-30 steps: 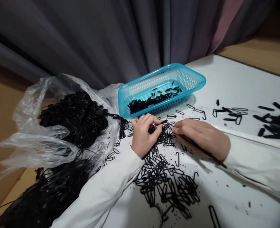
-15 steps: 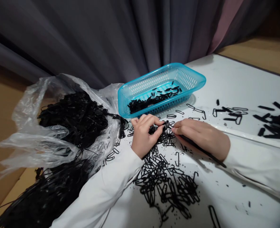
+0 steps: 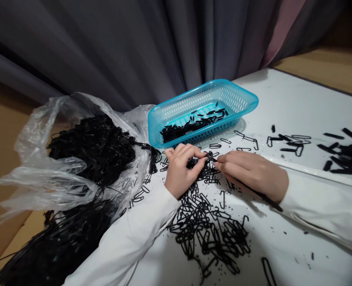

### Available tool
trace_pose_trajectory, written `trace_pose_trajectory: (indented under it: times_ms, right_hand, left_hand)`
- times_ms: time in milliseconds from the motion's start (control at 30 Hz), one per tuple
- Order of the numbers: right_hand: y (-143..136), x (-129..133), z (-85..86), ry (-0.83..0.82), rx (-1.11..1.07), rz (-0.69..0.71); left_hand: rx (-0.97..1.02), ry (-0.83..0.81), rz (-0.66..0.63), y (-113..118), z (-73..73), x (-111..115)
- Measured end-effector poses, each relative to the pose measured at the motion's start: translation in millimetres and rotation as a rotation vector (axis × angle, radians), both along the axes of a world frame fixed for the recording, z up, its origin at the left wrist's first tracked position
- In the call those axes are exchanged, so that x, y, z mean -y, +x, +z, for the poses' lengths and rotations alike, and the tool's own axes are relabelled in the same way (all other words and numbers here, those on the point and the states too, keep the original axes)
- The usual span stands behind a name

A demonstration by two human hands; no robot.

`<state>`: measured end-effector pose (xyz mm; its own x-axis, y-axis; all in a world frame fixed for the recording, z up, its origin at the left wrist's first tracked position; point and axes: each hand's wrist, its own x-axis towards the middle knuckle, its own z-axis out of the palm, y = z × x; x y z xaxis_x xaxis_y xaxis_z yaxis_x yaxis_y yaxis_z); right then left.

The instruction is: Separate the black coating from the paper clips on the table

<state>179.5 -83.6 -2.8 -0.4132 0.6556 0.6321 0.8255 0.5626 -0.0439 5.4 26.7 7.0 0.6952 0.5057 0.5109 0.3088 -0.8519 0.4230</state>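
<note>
My left hand (image 3: 184,166) is closed in a pinch, thumb and forefinger together on a small black piece (image 3: 207,155) whose shape I cannot make out. Just to the right, my right hand (image 3: 250,171) grips a slim, long black stick-like tool (image 3: 265,198). Its tip meets the piece at the left fingertips, and its back end sticks out beneath the right wrist. Both hands are low over a scattered pile of black wire-like loops (image 3: 214,234) on the white table (image 3: 283,254). Part of this pile is hidden under my left hand.
Behind my hands stands a blue plastic basket (image 3: 243,95) with small black pieces inside. A clear plastic bag (image 3: 41,131) spills black strips (image 3: 95,145) at left. Short black bars (image 3: 351,155) lie far right, and a grey curtain (image 3: 113,47) hangs behind.
My right hand has shifted very slightly, and the tool in it has tilted a little. My left hand keeps its pinch in the same place.
</note>
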Motion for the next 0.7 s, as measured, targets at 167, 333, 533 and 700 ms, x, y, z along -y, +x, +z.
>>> trace_pose_trajectory:
  times_ms: [167, 333, 533, 700]
  right_hand:
    - [-0.4, 2.0, -0.5, 0.022, 0.032, 0.0]
    - [-2.5, 1.5, 1.4, 0.01, 0.07, -0.011]
    - [-6.2, 1.8, 3.1, 0.024, 0.079, -0.02]
    - [-0.7, 0.5, 3.3, 0.009, 0.068, -0.054]
  left_hand:
    - [-0.01, -0.029, 0.004, 0.6, 1.3, 1.1]
    - [-0.016, -0.029, -0.005, 0.9, 1.8, 1.6]
    - [-0.019, -0.015, -0.006, 0.8, 0.9, 0.6]
    - [0.003, -0.003, -0.019, 0.7, 1.8, 1.9]
